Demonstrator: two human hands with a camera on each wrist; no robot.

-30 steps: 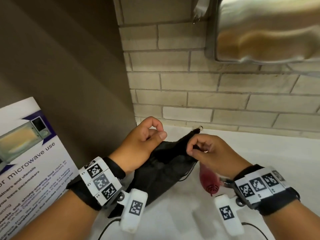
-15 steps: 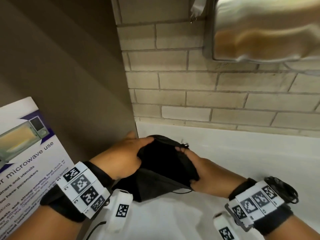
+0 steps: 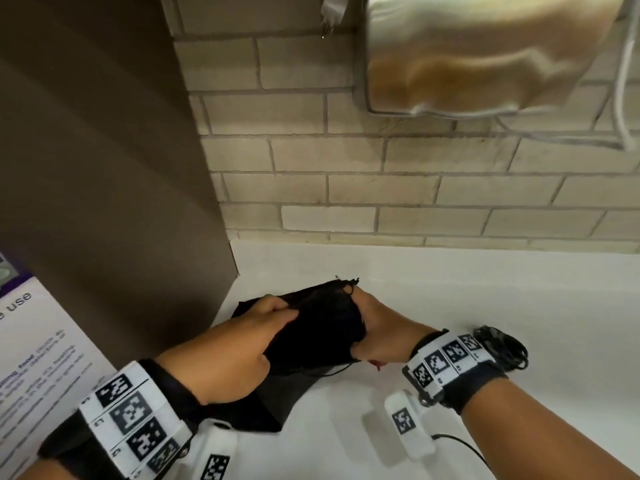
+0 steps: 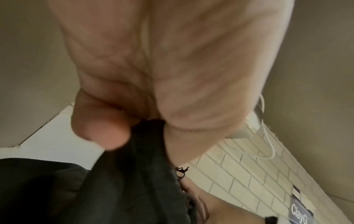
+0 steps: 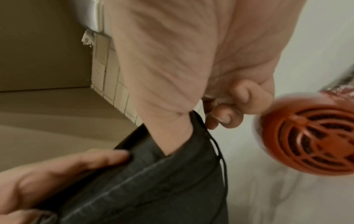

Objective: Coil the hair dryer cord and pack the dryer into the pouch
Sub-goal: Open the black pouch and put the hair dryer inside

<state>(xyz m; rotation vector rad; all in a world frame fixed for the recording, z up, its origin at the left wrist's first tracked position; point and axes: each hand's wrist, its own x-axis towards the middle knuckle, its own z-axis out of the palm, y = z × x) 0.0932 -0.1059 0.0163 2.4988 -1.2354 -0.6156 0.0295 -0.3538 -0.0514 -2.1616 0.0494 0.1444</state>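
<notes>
Black pouch (image 3: 311, 327) held at its mouth by both hands, left hand (image 3: 242, 344) and right hand (image 3: 377, 330); red dryer (image 5: 306, 136) lies outside, unpacked

Both forearms were bare, with no sleeves. Each wrist wore a wide black strap topped by a white curved band (image 3: 133, 415) printed with a row of black-and-white square code markers; the right wrist's band (image 3: 446, 358) looked the same. Below each wrist hung a small white oblong block, the left (image 3: 214, 455) and the right (image 3: 408, 424), each bearing one code marker. A thin black cable (image 3: 460, 445) trailed from the right block.
</notes>
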